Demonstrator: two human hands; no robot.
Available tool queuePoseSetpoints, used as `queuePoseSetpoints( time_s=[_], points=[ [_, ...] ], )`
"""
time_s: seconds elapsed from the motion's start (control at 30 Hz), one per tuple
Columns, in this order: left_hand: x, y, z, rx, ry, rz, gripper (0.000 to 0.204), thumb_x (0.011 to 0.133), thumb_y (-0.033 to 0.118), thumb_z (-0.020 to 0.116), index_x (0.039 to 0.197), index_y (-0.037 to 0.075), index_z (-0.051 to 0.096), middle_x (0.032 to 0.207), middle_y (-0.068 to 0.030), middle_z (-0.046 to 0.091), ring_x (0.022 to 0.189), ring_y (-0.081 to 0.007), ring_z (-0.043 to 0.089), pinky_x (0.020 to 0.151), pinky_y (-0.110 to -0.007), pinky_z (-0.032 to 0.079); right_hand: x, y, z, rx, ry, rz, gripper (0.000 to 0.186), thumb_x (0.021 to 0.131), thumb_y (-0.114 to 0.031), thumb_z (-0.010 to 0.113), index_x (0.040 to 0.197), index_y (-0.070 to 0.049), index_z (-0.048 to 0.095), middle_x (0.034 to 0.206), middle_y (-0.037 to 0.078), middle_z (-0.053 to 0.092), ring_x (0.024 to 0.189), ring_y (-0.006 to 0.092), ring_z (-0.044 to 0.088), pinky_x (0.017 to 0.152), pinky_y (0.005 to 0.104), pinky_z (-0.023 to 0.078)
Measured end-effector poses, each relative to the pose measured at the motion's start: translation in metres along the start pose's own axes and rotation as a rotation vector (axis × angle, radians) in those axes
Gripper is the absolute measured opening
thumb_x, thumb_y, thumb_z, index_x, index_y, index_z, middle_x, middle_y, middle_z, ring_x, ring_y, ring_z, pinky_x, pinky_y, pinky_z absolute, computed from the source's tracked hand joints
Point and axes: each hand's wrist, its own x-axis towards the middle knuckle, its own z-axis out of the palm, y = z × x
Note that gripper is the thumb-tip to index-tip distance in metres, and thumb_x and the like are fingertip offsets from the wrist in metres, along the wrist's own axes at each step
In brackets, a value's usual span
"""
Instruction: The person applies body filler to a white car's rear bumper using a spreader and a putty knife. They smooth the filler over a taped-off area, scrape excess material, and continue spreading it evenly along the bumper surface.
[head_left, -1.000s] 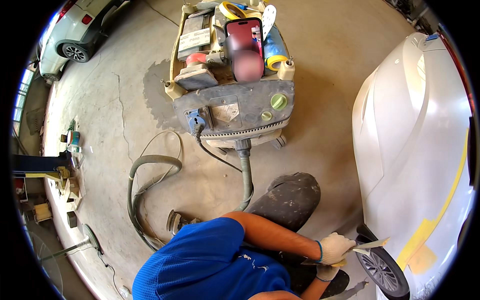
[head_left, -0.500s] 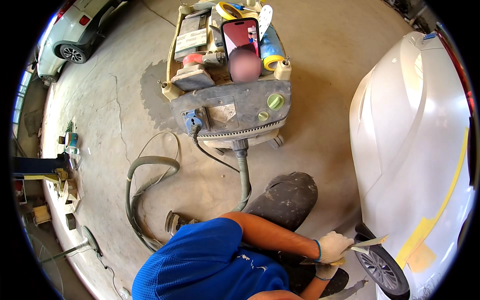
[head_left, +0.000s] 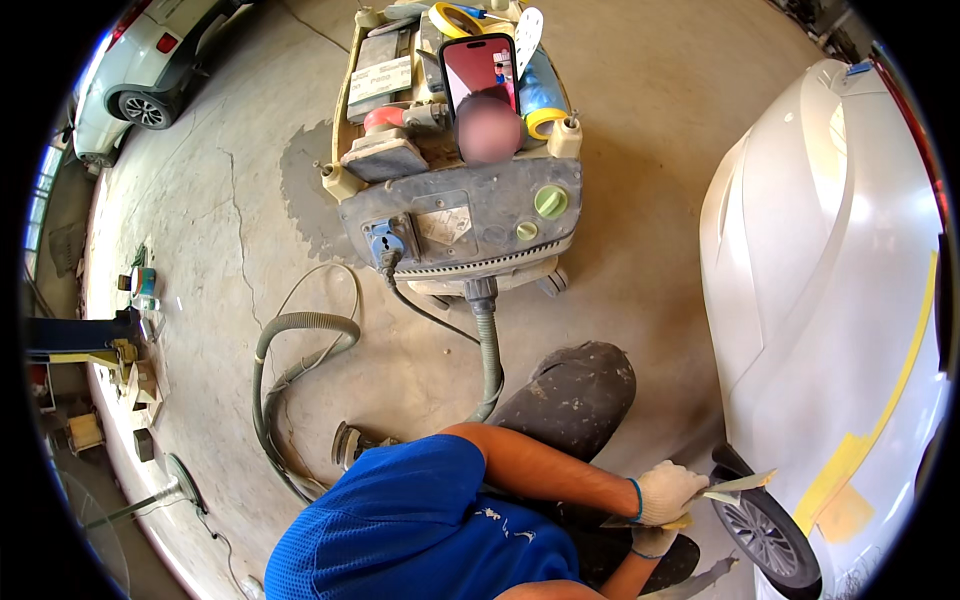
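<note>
My left hand [head_left: 668,493], in a pale knit glove with a blue-green cuff, is closed round a flat, thin-bladed tool like a putty knife [head_left: 742,485]. Pale, yellowish material shows along the tool, which points right toward the car's wheel [head_left: 768,540]. Just below, my right hand [head_left: 654,542] is gloved too and partly hidden behind the left. A thin yellowish edge lies between both hands, and I cannot make out what the right fingers grip. Beside them stands a white car [head_left: 790,270], with yellow tape [head_left: 852,460] and a tan patch [head_left: 843,515] on its body.
Ahead stands a dust extractor [head_left: 460,215] carrying a phone [head_left: 480,95], a red-topped sander [head_left: 388,140], tape rolls [head_left: 546,124] and sandpaper [head_left: 382,78]. Its grey hose [head_left: 305,320] loops over the floor at left. Another car [head_left: 150,75] is at far left.
</note>
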Motion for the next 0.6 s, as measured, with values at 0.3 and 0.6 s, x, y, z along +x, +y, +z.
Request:
queuePoseSetpoints(
  time_s=[0.3,0.6],
  points=[
    [0.001,0.016,-0.046,-0.463,-0.185,-0.045,0.030,0.097,0.025,0.055,0.120,0.006,0.053,0.098,-0.0210,0.068,0.087,-0.0394,0.068,0.076,-0.047,0.053,-0.025,-0.024,0.036,-0.244,0.261,-0.237,0.051,0.101,-0.042,0.051,0.138,-0.007,0.049,0.128,0.011,0.059,0.106,0.0225,0.062,0.074,0.0296,0.052],
    [-0.086,-0.006,-0.129,-0.648,-0.013,-0.044,0.042,0.101,0.035,0.059,0.123,0.003,0.043,0.074,-0.0022,0.055,0.059,-0.0100,0.051,0.055,-0.027,0.046,-0.092,-0.096,0.139,-0.561,0.577,-0.651,0.036,0.099,-0.017,0.050,0.126,0.006,0.058,0.120,0.011,0.060,0.109,0.0191,0.056,0.097,0.0327,0.044]
  ],
)
